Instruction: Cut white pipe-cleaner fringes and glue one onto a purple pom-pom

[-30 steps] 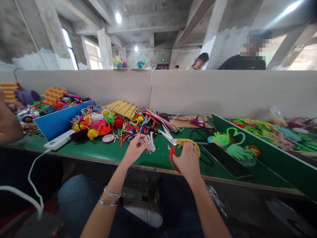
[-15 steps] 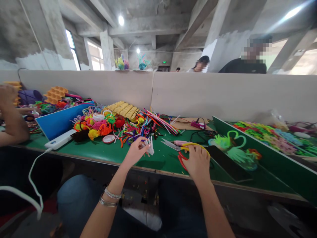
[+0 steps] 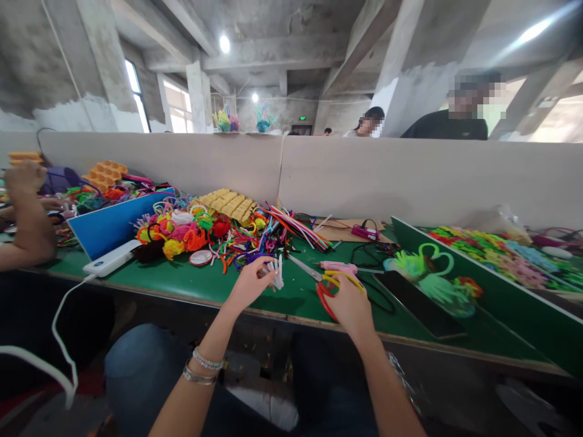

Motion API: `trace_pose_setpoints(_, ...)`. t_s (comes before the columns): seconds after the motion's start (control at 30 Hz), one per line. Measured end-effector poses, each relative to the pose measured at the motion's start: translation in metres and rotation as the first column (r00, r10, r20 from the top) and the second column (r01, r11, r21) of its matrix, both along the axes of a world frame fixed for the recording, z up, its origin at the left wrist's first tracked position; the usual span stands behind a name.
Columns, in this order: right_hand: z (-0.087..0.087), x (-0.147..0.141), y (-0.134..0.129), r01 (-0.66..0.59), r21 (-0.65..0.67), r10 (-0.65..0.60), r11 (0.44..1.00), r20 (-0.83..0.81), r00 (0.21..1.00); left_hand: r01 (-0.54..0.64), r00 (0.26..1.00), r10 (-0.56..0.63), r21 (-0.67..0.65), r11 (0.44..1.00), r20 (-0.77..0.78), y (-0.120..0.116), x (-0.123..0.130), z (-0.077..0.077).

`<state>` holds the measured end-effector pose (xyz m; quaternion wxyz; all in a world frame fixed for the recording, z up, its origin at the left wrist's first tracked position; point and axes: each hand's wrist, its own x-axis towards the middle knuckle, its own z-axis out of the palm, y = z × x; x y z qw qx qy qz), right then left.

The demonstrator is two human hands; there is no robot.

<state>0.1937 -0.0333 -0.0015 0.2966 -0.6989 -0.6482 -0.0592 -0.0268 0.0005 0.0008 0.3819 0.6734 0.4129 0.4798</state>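
My left hand [image 3: 252, 280] pinches a small bunch of white pipe cleaner pieces [image 3: 277, 274] between thumb and fingers, their ends sticking up. In my right hand [image 3: 350, 303] is a pair of scissors [image 3: 313, 274] with one yellow and one red handle. The blades point left toward the white bunch, apart from it, and look nearly together. Just behind the scissors a pink glue gun [image 3: 339, 266] lies on the green table [image 3: 182, 280]. Right of my right hand are a dark flat phone-like slab [image 3: 416, 303] and a light green pipe cleaner swan [image 3: 439, 280].
A heap of coloured pipe cleaners [image 3: 255, 233] and fuzzy pieces fills the back left, beside a blue board [image 3: 121, 221] and a white power bank [image 3: 112, 258]. A green board [image 3: 483, 282] stands at right. At far left, another person's arm [image 3: 30, 224] is raised.
My right hand and the scissors have moved left, toward the white bunch, and the blades have come closer together. More of the glue gun shows. My left hand has barely moved.
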Motion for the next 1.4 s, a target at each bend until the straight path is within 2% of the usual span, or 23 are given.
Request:
trace_pose_setpoints(0.07,0.000,-0.005,0.000,-0.036,0.030,0.041,0.999,-0.191,0.981,0.025,0.999,-0.024,-0.019,1.000,0.027,0.000,0.001,0.001)
trace_pose_setpoints(0.13,0.001,-0.012,0.000,-0.132,0.068,0.148,0.989,-0.409,0.900,0.059,0.997,-0.057,-0.049,0.997,0.051,-0.002,0.002,0.003)
trace_pose_setpoints(0.23,0.003,-0.027,-0.001,-0.340,0.158,0.353,0.927,-0.674,0.649,0.112,0.991,-0.104,-0.089,0.990,0.089,-0.005,0.004,0.007)
trace_pose_setpoints(0.3,0.004,-0.036,-0.002,-0.405,0.243,0.432,0.881,-0.760,0.485,0.134,0.985,-0.122,-0.099,0.986,0.118,-0.006,0.006,0.008)
trace_pose_setpoints(0.33,0.005,-0.040,-0.003,-0.412,0.269,0.447,0.871,-0.782,0.434,0.142,0.984,-0.130,-0.097,0.985,0.124,-0.007,0.007,0.008)
trace_pose_setpoints(0.4,0.005,-0.045,-0.006,-0.427,0.273,0.450,0.862,-0.800,0.398,0.151,0.982,-0.141,-0.080,0.985,0.122,-0.007,0.008,0.007)
trace_pose_setpoints(0.47,0.005,-0.046,-0.009,-0.468,0.245,0.460,0.849,-0.779,0.426,0.148,0.983,-0.142,-0.047,0.988,0.113,-0.007,0.009,0.006)
trace_pose_setpoints(0.53,0.004,-0.045,-0.011,-0.495,0.220,0.481,0.840,-0.723,0.496,0.123,0.986,-0.121,-0.010,0.992,0.118,-0.008,0.010,0.007)
trace_pose_setpoints(0.6,0.003,-0.043,-0.012,-0.476,0.185,0.474,0.860,-0.636,0.609,0.089,0.986,-0.091,0.024,0.996,0.138,-0.009,0.010,0.008)
trace_pose_setpoints(0.7,0.002,-0.042,-0.015,-0.402,0.093,0.399,0.911,-0.446,0.801,0.019,0.986,-0.025,0.041,0.999,0.166,-0.010,0.009,0.011)
trace_pose_setpoints(0.8,0.003,-0.043,-0.016,-0.335,0.049,0.336,0.941,-0.270,0.902,-0.072,0.984,0.062,0.053,0.996,0.166,-0.010,0.007,0.012)
trace_pose_setpoints(1.07,0.000,-0.043,-0.012,-0.241,0.089,0.249,0.966,-0.093,0.964,-0.129,0.986,0.117,0.099,0.987,0.115,-0.010,0.005,0.011)
trace_pose_setpoints(1.23,-0.002,-0.039,-0.012,-0.250,0.091,0.256,0.964,-0.051,0.965,-0.091,0.994,0.084,0.109,0.990,0.073,-0.010,0.004,0.011)
trace_pose_setpoints(1.4,0.000,-0.038,-0.014,-0.269,0.080,0.271,0.960,-0.027,0.962,-0.055,0.994,0.051,0.040,0.998,0.099,-0.012,0.003,0.015)
